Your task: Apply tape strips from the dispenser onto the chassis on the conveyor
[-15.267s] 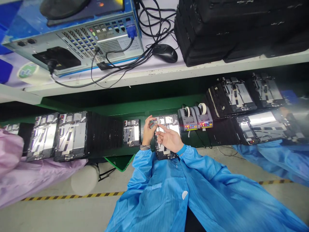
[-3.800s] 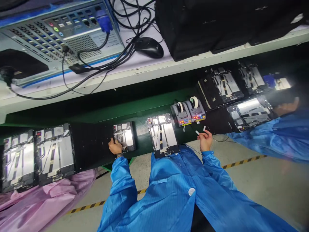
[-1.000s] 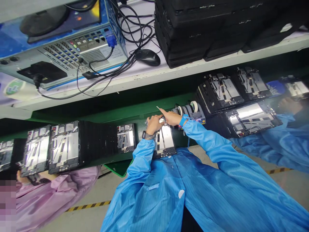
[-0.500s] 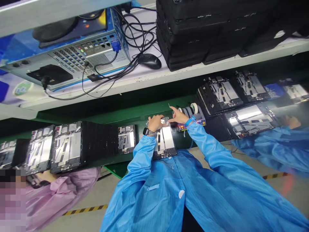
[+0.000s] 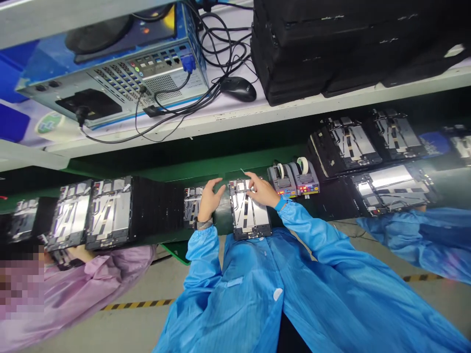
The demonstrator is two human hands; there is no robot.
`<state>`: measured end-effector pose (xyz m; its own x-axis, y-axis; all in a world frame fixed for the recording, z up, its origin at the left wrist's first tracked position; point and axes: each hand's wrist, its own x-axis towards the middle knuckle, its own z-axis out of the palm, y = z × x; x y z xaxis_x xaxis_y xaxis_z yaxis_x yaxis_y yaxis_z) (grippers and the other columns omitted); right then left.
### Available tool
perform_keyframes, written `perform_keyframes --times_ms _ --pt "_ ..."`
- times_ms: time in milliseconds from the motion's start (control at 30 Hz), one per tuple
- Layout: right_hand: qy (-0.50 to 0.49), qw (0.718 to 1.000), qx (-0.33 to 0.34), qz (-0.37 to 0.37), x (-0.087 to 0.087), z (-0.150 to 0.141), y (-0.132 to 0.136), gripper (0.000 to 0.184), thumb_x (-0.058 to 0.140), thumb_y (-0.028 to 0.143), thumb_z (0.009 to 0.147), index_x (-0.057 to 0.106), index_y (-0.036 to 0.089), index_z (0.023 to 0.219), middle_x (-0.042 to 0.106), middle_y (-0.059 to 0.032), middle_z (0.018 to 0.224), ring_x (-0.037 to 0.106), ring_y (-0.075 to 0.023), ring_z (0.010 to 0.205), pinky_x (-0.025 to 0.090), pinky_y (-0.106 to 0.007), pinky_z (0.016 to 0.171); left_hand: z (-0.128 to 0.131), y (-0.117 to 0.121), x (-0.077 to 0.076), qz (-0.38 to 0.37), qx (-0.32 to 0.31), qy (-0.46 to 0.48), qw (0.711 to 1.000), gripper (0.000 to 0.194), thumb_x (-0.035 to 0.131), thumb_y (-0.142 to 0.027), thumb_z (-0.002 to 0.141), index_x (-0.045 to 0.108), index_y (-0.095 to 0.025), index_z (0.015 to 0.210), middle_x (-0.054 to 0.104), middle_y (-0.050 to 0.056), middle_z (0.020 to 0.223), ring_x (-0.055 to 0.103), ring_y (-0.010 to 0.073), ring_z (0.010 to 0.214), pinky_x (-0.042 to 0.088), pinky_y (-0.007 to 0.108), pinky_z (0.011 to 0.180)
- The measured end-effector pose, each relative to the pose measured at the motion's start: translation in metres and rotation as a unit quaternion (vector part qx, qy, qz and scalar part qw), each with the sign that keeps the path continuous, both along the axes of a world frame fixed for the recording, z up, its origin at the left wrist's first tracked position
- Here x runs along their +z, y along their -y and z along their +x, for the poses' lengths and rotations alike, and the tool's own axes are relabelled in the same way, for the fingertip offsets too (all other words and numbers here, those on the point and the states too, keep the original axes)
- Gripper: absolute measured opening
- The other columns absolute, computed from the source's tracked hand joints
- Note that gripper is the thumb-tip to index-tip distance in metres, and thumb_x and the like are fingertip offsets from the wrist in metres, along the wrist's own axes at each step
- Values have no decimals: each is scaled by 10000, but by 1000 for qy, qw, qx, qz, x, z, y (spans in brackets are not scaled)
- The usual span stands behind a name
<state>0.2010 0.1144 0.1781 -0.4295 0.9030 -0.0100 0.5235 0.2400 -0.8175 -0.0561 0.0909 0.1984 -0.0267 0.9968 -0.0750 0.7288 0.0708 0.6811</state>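
Spreading open and empty, the left hand sits just beside the black-framed silver tablet panel; the right hand curls over its top, any grip hidden.

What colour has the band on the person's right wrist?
Bright blue: the wrist band shows best in the head view, just behind the right hand.

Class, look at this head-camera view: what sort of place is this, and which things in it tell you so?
Most likely an electronics assembly line in a factory: a green conveyor belt carries tablet-sized device frames, tape dispensers stand beside them, and the person wears a blue anti-static smock.
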Motion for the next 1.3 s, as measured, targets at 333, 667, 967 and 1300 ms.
perform_keyframes --times_ms 333,667,967,1300 --pt "8 993 115 40 -10 -61 -12 677 475 55 903 392 233 1552 653 -27 978 584 -193 901 443 -298 830 18 39 -55 -59 80 150 984 473 648 -314 911 575 -198 1364 617 132 1400 634 231 1237 541 387 1011" --pt "-1 992 115 59 -21 -59 -29 638 505 55 889 467 238 1499 641 -41 1024 574 -194 925 460 -325 866 32 30 -68 -81 108 235 963 442 591 -366 958 571 -202 1368 619 122 1431 619 204 1263 522 352 1028" --pt "75 987 132 57 -11 -54 -26 664 470 71 898 390 215 1541 667 -59 1023 581 -207 892 443 -314 811 30 28 -63 -100 107 235 961 436 546 -390 975 580 -210 1371 617 111 1445 615 200 1274 506 344 1047" --pt "50 985 144 81 -16 -53 -26 737 432 52 886 325 202 1600 676 -71 1043 568 -218 898 446 -341 838 24 22 -79 -56 127 325 935 400 741 -339 829 662 -196 1193 701 104 1227 664 217 1098 516 393 1012"
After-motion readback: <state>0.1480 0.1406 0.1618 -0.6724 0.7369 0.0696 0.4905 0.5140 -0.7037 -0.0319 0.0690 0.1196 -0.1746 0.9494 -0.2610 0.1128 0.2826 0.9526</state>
